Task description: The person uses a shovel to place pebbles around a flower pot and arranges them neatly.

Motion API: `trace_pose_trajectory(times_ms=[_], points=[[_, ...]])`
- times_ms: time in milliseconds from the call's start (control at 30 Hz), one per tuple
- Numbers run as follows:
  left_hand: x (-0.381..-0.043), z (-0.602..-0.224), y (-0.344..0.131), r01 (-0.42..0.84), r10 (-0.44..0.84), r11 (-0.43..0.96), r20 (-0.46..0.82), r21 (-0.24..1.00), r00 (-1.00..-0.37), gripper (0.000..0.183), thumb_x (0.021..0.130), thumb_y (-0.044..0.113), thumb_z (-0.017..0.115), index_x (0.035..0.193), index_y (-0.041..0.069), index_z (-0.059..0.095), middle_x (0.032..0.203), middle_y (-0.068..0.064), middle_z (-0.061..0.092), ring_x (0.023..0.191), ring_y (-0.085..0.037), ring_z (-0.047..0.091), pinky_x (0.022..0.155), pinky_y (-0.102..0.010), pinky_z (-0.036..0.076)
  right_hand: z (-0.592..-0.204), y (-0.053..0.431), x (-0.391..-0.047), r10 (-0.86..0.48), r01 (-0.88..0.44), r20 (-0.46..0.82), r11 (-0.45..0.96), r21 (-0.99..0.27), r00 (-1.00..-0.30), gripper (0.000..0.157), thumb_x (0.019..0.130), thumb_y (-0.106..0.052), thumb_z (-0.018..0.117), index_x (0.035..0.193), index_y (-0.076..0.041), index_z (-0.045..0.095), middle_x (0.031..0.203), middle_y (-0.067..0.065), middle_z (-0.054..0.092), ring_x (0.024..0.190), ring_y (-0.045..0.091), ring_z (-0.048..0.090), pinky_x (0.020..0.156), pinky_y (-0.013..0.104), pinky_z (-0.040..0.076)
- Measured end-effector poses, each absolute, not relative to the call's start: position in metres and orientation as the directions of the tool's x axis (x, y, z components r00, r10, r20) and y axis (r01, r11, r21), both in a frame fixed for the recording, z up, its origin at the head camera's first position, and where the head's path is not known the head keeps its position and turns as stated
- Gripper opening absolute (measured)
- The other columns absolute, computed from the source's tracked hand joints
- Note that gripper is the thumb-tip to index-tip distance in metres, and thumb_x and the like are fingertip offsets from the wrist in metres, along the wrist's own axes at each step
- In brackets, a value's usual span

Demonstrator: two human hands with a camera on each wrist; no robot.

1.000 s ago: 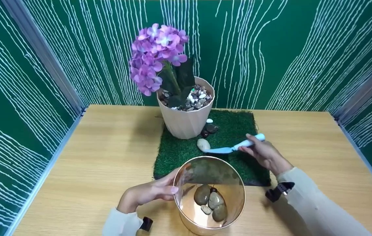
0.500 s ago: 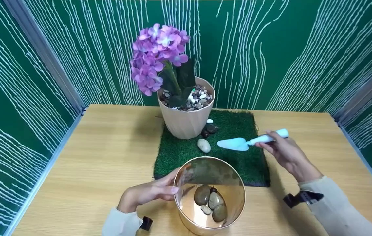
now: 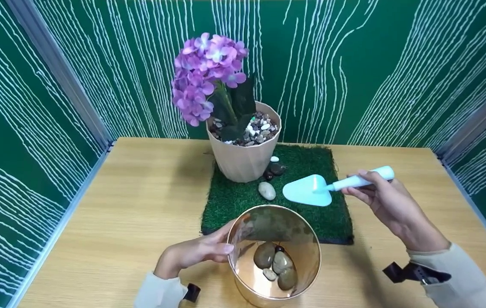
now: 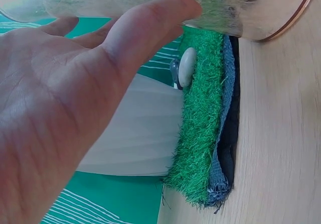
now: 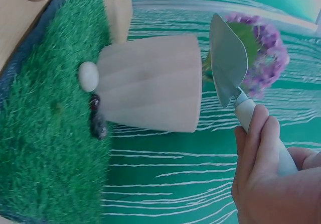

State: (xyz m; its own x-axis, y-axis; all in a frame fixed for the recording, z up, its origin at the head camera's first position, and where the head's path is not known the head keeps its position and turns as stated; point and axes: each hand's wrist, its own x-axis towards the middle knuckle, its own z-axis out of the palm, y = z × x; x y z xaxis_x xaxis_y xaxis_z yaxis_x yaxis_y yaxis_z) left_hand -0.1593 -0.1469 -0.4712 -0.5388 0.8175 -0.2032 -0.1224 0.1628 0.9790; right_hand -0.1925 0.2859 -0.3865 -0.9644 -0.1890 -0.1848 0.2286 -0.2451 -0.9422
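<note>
A light-blue hand trowel is held by its handle in my right hand, its blade above the grass mat and carrying nothing. In the right wrist view the fingers wrap the trowel's handle. My left hand holds the side of a clear amber bucket, thumb at the rim. Inside the bucket lie several brown stones and a small dark one. A pale oval stone rests on the mat, left of the blade. Dark stones and a small white pebble lie beside the flowerpot.
On the green grass mat stands a cream flowerpot filled with small pebbles, with purple flowers leaning left. The wooden table is bounded by green walls with white lines.
My right hand has drawn the trowel rightward, away from the pale stone and up, and turned the blade so its broad face shows. The left hand and bucket have stayed put.
</note>
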Motion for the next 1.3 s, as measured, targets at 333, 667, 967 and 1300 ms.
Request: trace_pose_trajectory(times_ms=[333, 667, 967, 1300], points=[[-0.156, -0.468, -0.145, -0.12, 0.804, 0.171, -0.209, 0.978, -0.557, 0.095, 0.104, 0.054, 0.051, 0.171, 0.017, -0.005, 0.178, -0.022, 0.003, 0.157, -0.046, 0.028, 0.115, -0.05, 0.047, -0.371, 0.266, -0.172, -0.219, 0.109, -0.061, -0.218, -0.97, -0.974, 0.037, 0.115, -0.014, 0.042, 0.112, -0.007, 0.078, 0.11, 0.01, 0.082, 0.092, 0.018, 0.081, 0.091, 0.026, 0.061], [-0.155, -0.466, -0.144, -0.14, 0.809, 0.154, -0.206, 0.978, -0.551, 0.091, 0.106, 0.047, 0.048, 0.171, 0.016, -0.008, 0.177, -0.023, 0.001, 0.156, -0.047, 0.03, 0.115, -0.049, 0.047, -0.362, 0.233, -0.147, -0.247, -0.005, -0.016, 0.085, -0.996, -0.969, 0.025, 0.109, -0.005, 0.052, 0.118, 0.005, 0.073, 0.112, 0.008, 0.08, 0.097, 0.022, 0.08, 0.09, 0.035, 0.063], [-0.156, -0.466, -0.144, -0.147, 0.801, 0.18, -0.232, 0.973, -0.552, 0.091, 0.105, 0.05, 0.048, 0.171, 0.018, -0.005, 0.178, -0.021, 0.002, 0.16, -0.048, 0.022, 0.117, -0.058, 0.045, -0.372, 0.206, -0.132, -0.444, -0.326, 0.187, 0.261, -0.909, -0.876, 0.016, 0.101, 0.001, 0.065, 0.111, 0.008, 0.075, 0.106, 0.022, 0.079, 0.089, 0.008, 0.078, 0.075, 0.033, 0.065], [-0.156, -0.466, -0.144, -0.174, 0.799, 0.173, -0.241, 0.97, -0.551, 0.093, 0.103, 0.055, 0.049, 0.172, 0.021, -0.004, 0.178, -0.019, 0.004, 0.16, -0.047, 0.024, 0.117, -0.06, 0.045, -0.383, 0.188, -0.125, -0.524, -0.399, 0.159, 0.385, -0.832, -0.837, 0.014, 0.098, -0.011, 0.074, 0.109, -0.004, 0.08, 0.1, 0.007, 0.082, 0.079, 0.003, 0.067, 0.072, 0.022, 0.057]])
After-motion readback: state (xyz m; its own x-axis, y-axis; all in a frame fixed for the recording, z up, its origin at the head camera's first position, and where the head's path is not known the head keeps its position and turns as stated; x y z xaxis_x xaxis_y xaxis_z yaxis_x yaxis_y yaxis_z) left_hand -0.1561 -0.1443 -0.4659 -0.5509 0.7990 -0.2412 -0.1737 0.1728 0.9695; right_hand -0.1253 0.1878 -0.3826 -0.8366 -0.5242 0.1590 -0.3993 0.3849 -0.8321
